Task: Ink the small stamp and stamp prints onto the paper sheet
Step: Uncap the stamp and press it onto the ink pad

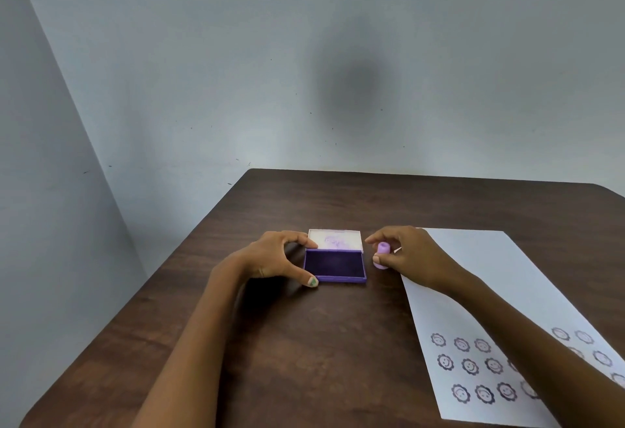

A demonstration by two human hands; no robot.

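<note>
A dark wood-grain surface (338,326) carries an open purple ink pad (335,265) near its middle and, well to the right, a white paper sheet (507,275) with rows of round smiley prints (470,365)

I could read no words, numbers or brand names anywhere in the frame. The only signs were the stamped prints (469,366) on the paper sheet (490,268) at the lower right: rows of small smiling faces, each inside a scalloped, flower-like ring, in dark purple-grey ink. My right forearm hid part of them. The open lid (334,240) of the ink pad, near the middle, carried a faint purple smear, too blurred to read as lettering.
</note>
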